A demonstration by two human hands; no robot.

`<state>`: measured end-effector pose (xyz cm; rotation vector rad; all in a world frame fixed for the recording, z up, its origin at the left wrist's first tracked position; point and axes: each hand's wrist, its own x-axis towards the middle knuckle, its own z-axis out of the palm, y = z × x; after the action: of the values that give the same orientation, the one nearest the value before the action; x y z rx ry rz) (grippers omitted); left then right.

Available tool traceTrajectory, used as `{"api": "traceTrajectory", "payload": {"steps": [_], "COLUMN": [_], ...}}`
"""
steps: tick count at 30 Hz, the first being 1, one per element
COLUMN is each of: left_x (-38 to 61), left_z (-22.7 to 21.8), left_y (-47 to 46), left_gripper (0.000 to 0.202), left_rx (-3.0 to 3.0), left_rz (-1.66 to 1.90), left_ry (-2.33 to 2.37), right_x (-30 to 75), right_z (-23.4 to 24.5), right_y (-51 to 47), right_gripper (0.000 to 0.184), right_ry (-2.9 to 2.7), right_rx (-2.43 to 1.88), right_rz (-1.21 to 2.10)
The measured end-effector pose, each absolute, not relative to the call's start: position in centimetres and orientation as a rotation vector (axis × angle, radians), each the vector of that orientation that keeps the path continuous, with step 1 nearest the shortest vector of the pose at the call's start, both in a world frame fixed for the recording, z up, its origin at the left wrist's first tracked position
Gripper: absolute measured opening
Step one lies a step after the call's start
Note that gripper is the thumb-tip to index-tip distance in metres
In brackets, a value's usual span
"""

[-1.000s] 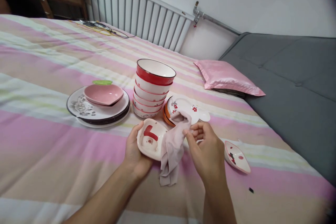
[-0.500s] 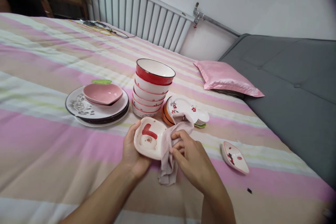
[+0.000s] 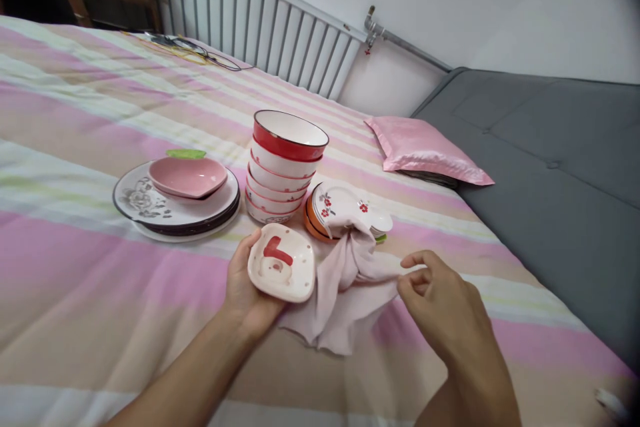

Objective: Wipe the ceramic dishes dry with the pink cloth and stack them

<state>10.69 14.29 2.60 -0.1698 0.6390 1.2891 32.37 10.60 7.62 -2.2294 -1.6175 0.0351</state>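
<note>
My left hand (image 3: 246,290) grips a small white dish with a red mark (image 3: 281,262) from below, holding it face up just above the striped bedspread. A pale pink cloth (image 3: 345,287) hangs from the dish's right side and spreads out over the bed. My right hand (image 3: 439,303) pinches the cloth's right edge with thumb and fingers and holds it stretched to the right. Behind the dish stands a stack of red-and-white bowls (image 3: 285,163).
A stack of flat plates (image 3: 175,203) with a pink heart-shaped dish (image 3: 187,175) on top lies at the left. Small flowered saucers on an orange dish (image 3: 345,210) sit right of the bowls. A pink pillow (image 3: 425,150) and a grey mattress (image 3: 550,180) are at the right, a radiator (image 3: 270,33) behind.
My right hand moved from the dish out to the right, drawing the cloth open over the bed. The view shifted, and the small boat-shaped dish at the right is now hidden.
</note>
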Motion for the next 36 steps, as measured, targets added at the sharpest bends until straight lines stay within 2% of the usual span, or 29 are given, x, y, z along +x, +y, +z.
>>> {"api": "traceTrajectory", "payload": {"steps": [5,12,14,17,22,26,36], "left_x": [10.8,10.8,10.8,10.8,10.8,10.9,11.3], "left_z": [2.6,2.7,2.7,2.8,2.8,2.8,2.8], "left_y": [14.4,14.4,14.4,14.3,14.4,14.3,14.2], "left_gripper": [0.02,0.02,0.019,0.021,0.021,0.02,0.017], "left_rx": [-0.148,-0.153,-0.151,-0.141,-0.131,-0.135,-0.106], "left_rz": [1.336,1.359,1.368,1.369,1.365,1.376,1.295], "left_ry": [0.67,0.645,0.633,0.647,0.667,0.662,0.695], "right_x": [34.0,33.5,33.9,34.3,33.4,32.6,29.5], "right_z": [6.9,8.5,9.0,9.6,9.3,9.0,9.7], "right_y": [10.9,10.1,9.7,9.4,9.6,9.7,10.0], "right_gripper": [0.009,0.022,0.02,0.014,0.02,0.021,0.023], "right_ry": [-1.546,-1.117,-0.946,-0.674,-0.717,-0.913,-0.846], "right_rx": [-2.184,-1.398,-1.243,-1.058,-1.272,-1.21,-1.078], "right_rz": [0.092,0.736,0.77,0.641,0.227,0.496,0.879]}}
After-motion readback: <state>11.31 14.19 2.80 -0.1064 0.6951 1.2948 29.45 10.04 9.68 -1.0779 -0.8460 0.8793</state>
